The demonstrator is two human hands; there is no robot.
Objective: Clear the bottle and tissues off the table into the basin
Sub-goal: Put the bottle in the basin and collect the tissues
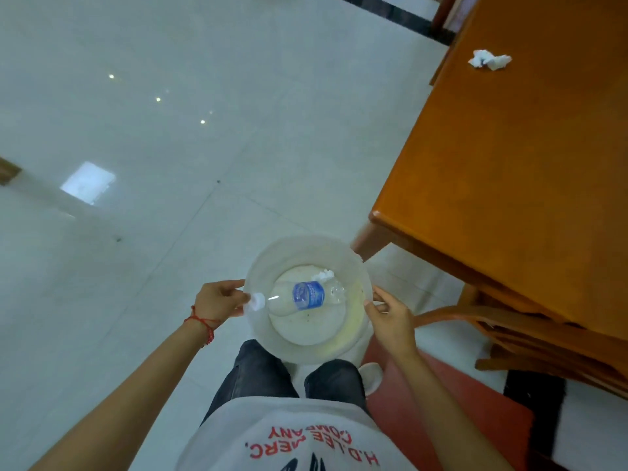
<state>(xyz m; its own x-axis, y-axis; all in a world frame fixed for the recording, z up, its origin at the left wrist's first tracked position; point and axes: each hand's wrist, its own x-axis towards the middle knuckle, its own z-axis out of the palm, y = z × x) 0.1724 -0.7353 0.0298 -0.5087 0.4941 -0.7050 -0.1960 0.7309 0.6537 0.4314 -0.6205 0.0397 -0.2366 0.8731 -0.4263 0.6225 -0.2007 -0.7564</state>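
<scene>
I hold a translucent white basin [353,277] in front of my legs, above the floor. My left hand [219,299] grips its left rim and my right hand [390,317] grips its right rim. Inside lies a clear plastic bottle [306,295] with a blue label and a white cap, on its side, cap toward my left hand. A small crumpled tissue [324,275] rests in the basin beside the bottle. Another crumpled white tissue [489,59] lies on the orange wooden table [509,171], far up on the right.
The table fills the right side, its near corner just right of the basin. Wooden chairs [530,331] are tucked under it. A red mat [452,396] lies under my right foot. Pale glossy tile floor [153,164] spreads to the left.
</scene>
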